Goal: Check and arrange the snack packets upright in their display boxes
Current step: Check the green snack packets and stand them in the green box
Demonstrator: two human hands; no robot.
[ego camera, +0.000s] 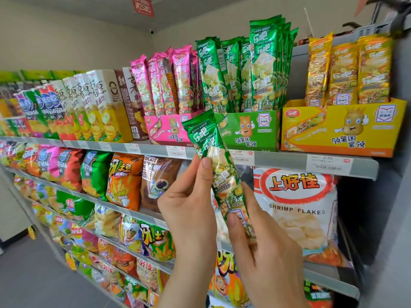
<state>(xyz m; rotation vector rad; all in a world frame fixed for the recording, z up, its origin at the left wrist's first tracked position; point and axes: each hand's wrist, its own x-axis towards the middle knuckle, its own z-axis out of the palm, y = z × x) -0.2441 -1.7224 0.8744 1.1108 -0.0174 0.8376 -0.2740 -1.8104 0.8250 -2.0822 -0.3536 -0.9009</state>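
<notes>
Green packet [222, 174] slants, top pointing up-left.

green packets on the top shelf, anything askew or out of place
One green packet is out of the green box, held tilted between left hand and right hand; packets at the box's left lean leftward.

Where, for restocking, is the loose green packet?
Head view, centre: left hand and right hand hold the green packet below the green display box, left of the shrimp bag.
</notes>
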